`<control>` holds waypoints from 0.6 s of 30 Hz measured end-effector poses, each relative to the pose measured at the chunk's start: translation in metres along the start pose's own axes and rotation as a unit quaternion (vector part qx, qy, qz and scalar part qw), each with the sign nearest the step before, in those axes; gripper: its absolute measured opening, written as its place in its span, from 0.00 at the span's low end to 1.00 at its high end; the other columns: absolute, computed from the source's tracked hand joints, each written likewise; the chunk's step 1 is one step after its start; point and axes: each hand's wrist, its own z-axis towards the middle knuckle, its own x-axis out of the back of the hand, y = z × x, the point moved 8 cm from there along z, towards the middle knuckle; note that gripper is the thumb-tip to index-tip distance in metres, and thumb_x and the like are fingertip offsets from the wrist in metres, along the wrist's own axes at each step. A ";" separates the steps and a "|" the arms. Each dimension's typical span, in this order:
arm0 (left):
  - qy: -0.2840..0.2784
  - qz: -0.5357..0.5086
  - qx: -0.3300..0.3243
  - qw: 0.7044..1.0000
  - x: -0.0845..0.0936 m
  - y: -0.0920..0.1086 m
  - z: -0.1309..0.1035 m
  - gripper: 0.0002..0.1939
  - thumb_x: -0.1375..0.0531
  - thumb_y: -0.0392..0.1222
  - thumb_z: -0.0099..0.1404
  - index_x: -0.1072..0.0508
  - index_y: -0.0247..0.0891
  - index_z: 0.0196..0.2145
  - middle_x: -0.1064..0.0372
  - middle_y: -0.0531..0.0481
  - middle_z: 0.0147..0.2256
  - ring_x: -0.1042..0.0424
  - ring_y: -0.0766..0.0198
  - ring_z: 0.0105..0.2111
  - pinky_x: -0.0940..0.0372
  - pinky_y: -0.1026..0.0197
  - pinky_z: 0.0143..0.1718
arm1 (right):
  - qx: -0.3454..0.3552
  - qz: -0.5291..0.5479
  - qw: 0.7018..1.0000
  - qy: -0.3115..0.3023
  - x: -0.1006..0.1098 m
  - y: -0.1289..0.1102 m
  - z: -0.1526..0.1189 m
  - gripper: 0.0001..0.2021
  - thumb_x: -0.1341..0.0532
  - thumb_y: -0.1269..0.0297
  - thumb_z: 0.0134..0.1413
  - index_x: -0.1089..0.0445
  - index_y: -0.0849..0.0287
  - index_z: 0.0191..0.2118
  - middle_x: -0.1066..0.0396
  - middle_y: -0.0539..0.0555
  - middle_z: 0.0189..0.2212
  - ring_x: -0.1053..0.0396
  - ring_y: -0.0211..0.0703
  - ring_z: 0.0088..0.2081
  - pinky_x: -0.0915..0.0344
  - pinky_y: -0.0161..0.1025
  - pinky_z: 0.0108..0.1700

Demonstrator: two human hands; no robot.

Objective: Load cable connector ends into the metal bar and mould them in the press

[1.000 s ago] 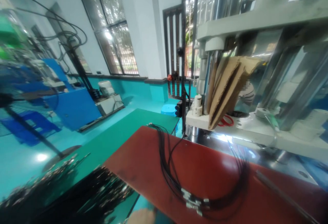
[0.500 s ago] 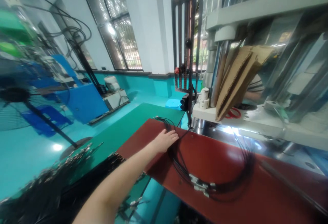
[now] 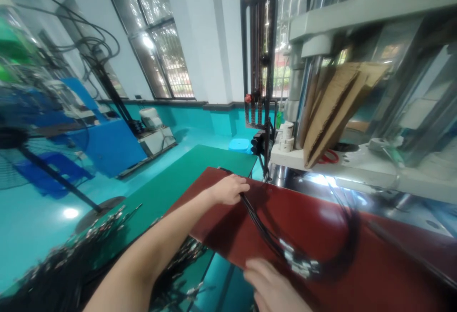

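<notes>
A bundle of black cables (image 3: 262, 226) lies curved across the dark red board (image 3: 307, 212). My left hand (image 3: 230, 189) is closed around its far end, fingers wrapped over the cables. Silver metal connectors (image 3: 300, 262) sit along the middle of the bundle, somewhat blurred. Low in the view, my right hand (image 3: 273, 286) is over the board's near edge, just left of and nearer than the connectors. Its fingers are stretched out and partly apart, with nothing visible in them. The right end of the bundle bends back toward the machine.
A green table (image 3: 200, 164) extends behind and left, with a heap of black cables (image 3: 67, 264) at lower left. A press machine (image 3: 321, 31) stands at right with folded cardboard (image 3: 332, 107) against its column. A fan stand (image 3: 59, 174) and blue stool (image 3: 239, 145) are farther off.
My left hand has gone from lying on the cables with fingers extended to closing around them. My right hand has come into view from below. The connectors have shifted slightly right.
</notes>
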 end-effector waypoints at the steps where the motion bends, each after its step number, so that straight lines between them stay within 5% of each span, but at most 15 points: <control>1: 0.003 -0.003 0.003 1.000 0.006 -0.001 0.001 0.10 0.49 0.33 0.52 0.35 0.40 0.33 0.38 0.48 0.33 0.37 0.60 0.33 0.46 0.58 0.38 | -0.007 -0.034 0.999 0.032 0.004 0.001 0.004 0.21 0.47 0.75 0.49 0.36 0.58 0.50 0.37 0.54 0.52 0.41 0.42 0.53 0.40 0.34 0.53; 6: 0.008 -0.012 -0.003 1.000 0.024 0.004 0.011 0.06 0.51 0.32 0.52 0.36 0.38 0.26 0.39 0.48 0.32 0.38 0.61 0.33 0.47 0.57 0.37 | -0.010 -0.184 0.971 0.154 0.015 -0.002 0.023 0.28 0.52 0.79 0.48 0.48 0.69 0.58 0.56 0.66 0.60 0.62 0.56 0.61 0.43 0.49 0.55; 12: 0.035 -0.066 -0.013 0.997 0.033 0.012 0.024 0.05 0.52 0.30 0.48 0.41 0.38 0.23 0.38 0.49 0.27 0.38 0.62 0.32 0.47 0.59 0.35 | -0.080 -0.249 0.942 0.212 0.036 0.013 0.053 0.29 0.51 0.79 0.46 0.49 0.77 0.58 0.56 0.72 0.59 0.63 0.62 0.61 0.44 0.56 0.55; 18: 0.046 -0.077 -0.014 0.996 0.039 0.013 0.031 0.06 0.53 0.30 0.47 0.42 0.38 0.23 0.37 0.49 0.26 0.38 0.61 0.31 0.46 0.59 0.35 | -0.184 -0.280 0.907 0.253 0.068 0.034 0.063 0.25 0.53 0.81 0.52 0.44 0.66 0.57 0.52 0.65 0.59 0.63 0.58 0.61 0.70 0.70 0.56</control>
